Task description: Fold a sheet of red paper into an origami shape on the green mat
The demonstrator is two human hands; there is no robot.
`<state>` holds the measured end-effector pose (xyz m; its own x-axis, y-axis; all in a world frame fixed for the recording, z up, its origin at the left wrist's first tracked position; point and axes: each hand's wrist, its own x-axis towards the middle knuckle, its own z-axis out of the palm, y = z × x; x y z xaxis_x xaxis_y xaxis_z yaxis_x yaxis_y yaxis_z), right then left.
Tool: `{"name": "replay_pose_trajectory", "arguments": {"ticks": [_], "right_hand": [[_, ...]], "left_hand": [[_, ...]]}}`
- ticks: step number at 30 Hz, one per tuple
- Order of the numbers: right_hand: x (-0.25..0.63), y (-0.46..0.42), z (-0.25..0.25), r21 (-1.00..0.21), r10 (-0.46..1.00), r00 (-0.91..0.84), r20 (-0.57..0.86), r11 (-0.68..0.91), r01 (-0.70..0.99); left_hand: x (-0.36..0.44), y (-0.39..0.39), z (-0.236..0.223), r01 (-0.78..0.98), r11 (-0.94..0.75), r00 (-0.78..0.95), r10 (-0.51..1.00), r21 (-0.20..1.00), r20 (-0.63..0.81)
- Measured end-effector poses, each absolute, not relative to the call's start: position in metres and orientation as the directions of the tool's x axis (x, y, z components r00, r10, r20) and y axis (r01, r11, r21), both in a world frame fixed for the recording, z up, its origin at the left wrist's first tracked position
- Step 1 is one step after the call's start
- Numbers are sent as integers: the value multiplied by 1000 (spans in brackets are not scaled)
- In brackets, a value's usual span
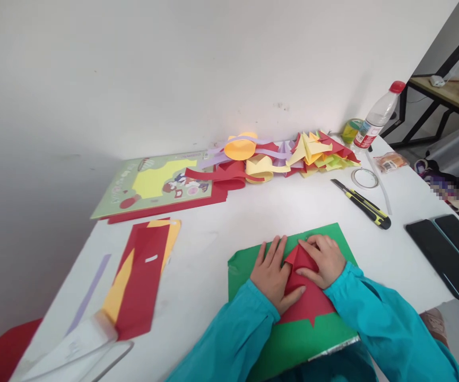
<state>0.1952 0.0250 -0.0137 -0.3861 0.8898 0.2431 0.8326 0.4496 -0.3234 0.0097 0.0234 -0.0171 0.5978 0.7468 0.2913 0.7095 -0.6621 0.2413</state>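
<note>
A folded red paper (312, 302) lies on a green sheet or pad (288, 345) at the near edge of the table. My left hand (269, 277) rests flat on its left side, fingers stretched out, partly over the green surface. At the upper right of the fold, my right hand (325, 260) pinches the red paper, with the thumb lower down and the fingers curled near its pointed top. Both hands cover parts of the folds. A small pointed tab sticks out from the paper's lower edge.
Folded paper shapes (312, 151) and paper curls (241, 147) lie along the wall beside an illustrated pad (153, 183). To the right are a utility knife (360, 203), a tape roll (365, 178), a bottle (376, 119) and phones (440, 254). Red paper strips (141, 281) lie left.
</note>
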Motion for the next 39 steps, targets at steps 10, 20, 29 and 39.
{"name": "replay_pose_trajectory", "arguments": {"ticks": [10, 20, 29, 39], "right_hand": [[192, 24, -3, -324, 910, -370, 190, 413, 851], [192, 24, -4, -336, 912, -361, 194, 408, 849], [192, 24, -1, -341, 919, -369, 138, 394, 853], [192, 25, -5, -362, 918, -352, 184, 396, 844]], "left_hand": [[-3, 23, -23, 680, -713, 659, 696, 172, 284], [-32, 15, -3, 622, -756, 694, 653, 203, 303], [5, 24, 15, 523, -846, 729, 506, 103, 461], [-6, 12, -24, 535, -839, 740, 522, 99, 425]]}}
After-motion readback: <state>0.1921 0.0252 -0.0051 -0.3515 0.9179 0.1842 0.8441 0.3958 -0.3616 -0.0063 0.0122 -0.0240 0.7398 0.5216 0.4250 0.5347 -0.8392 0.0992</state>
